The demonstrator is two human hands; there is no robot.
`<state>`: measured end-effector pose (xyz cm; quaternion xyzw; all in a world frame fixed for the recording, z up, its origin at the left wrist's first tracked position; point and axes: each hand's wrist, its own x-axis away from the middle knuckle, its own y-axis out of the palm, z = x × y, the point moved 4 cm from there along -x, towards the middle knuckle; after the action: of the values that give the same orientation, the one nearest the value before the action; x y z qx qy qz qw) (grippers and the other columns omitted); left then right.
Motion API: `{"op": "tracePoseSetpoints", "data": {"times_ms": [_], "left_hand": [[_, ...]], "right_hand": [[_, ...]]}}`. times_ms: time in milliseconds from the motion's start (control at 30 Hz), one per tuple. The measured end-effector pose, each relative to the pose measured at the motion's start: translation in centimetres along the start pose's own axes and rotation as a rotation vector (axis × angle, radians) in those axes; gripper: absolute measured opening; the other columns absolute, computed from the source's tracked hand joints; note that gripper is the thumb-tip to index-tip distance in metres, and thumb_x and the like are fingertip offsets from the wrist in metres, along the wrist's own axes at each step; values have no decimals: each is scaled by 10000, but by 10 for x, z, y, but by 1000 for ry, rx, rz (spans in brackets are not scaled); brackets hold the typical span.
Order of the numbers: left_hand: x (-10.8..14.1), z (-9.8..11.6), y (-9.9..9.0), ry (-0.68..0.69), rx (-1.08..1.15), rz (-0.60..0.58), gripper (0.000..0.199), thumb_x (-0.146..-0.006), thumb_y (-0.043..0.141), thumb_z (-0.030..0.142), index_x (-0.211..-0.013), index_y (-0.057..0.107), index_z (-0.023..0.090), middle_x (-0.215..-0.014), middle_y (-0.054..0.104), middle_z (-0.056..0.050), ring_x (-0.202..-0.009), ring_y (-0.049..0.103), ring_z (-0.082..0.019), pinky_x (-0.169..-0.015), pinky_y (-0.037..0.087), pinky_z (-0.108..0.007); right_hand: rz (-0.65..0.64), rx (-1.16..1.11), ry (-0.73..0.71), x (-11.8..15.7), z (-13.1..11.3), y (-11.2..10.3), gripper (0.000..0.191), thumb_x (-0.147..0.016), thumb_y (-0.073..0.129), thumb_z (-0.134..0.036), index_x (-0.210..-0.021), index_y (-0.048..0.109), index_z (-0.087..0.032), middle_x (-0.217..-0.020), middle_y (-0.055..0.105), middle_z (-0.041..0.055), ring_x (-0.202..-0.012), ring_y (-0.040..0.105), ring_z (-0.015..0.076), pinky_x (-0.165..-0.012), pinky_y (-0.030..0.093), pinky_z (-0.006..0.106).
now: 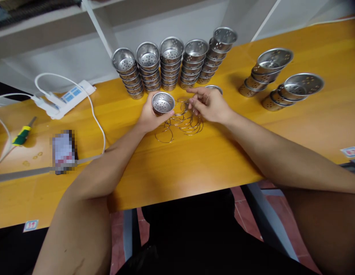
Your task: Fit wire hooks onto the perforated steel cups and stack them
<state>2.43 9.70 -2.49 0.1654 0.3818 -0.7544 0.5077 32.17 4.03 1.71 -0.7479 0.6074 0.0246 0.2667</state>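
Observation:
My left hand (150, 114) is wrapped round a small perforated metal cup (162, 103), its mouth facing up toward me. Loose thin wire rings (191, 128) lie in a tangle on the table, just right of that cup. Over the far side of the rings is my right hand (207, 103), index finger stretched out and thumb apart from it, the other fingers partly curled. I see nothing held in it. Behind its wrist, the rim of another metal cup (214, 88) shows; the hand hides the rest.
Several stacks of perforated cups (171, 57) stand in a row along the back. Two more stacks, one farther (266, 70) and one nearer (294, 91), lean at the right. A power strip (71, 97) with white cables, a green-yellow screwdriver (22, 135) and a blurred-out object (64, 152) lie left.

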Motion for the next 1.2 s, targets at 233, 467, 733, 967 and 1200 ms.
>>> {"op": "tracePoseSetpoints", "data": {"times_ms": [233, 467, 733, 967, 1200], "left_hand": [[-3, -8, -2, 30, -13, 18, 1145, -974, 990, 1005, -1770, 543, 314, -1603, 743, -130, -1538, 816, -382, -1427, 651, -613], [-1, 17, 6, 85, -3, -46, 1121, -998, 1007, 956, -1783, 549, 300, -1509, 793, -112, -1427, 867, -355, -1354, 700, -599], [0, 35, 13, 93, 17, -121, 1185, -944, 1023, 996, -1778, 574, 284, -1466, 829, -122, -1386, 894, -376, -1318, 719, -619], [1, 35, 13, 87, 25, -134, 1169, -949, 1018, 1000, -1755, 557, 290, -1461, 825, -111, -1335, 902, -352, -1258, 739, -593], [2, 41, 13, 81, -37, -127, 1182, -925, 1021, 1016, -1749, 562, 303, -1463, 823, -114, -1337, 908, -368, -1251, 749, -603]], "right_hand": [[4, -93, -27, -1, -13, 3, 658, -1136, 934, -887, -1253, 838, -246, -901, 805, 55, -567, 605, 153, -512, 566, 341], [-10, -73, -66, 4, -47, 14, 387, -1132, 989, -584, -1207, 831, -239, -737, 634, -16, -605, 479, 147, -546, 428, 305], [49, 126, -160, 10, -62, 25, 317, -1199, 860, -515, -1267, 919, -210, -783, 610, -4, -699, 521, 175, -695, 480, 344], [61, 270, -173, 11, -64, 29, 323, -1193, 794, -417, -1328, 959, -175, -851, 705, 16, -756, 582, 181, -813, 513, 366], [86, 296, -104, 13, -64, 34, 307, -1117, 824, -297, -1369, 951, -177, -859, 702, 10, -772, 608, 193, -837, 533, 377]]}}
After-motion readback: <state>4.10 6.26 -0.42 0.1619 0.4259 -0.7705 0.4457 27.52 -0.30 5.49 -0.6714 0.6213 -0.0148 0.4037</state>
